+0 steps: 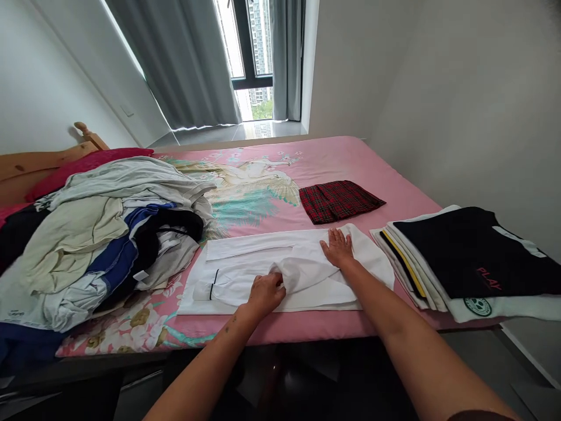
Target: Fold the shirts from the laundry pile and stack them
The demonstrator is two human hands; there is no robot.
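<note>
A white shirt [245, 251] lies partly folded along the near edge of the bed, with a thin black line across what looks like a sleeve end at its left. My left hand [266, 291] pinches a fold of its cloth near the middle, fingers closed and the fabric bunched beside them. Farther right, my right hand [338, 248] rests flat on the shirt with its fingers spread. Just beyond that hand is a folded red plaid cloth garment [339, 200], touched by neither hand.
A big loose heap of clothes [87, 234] covers the bed's left side. To the right stands a stack of folded clothes [473, 257], a black top uppermost. Beneath everything is a pink patterned bedsheet [350, 156]. A curtained window [258, 58] and walls lie beyond.
</note>
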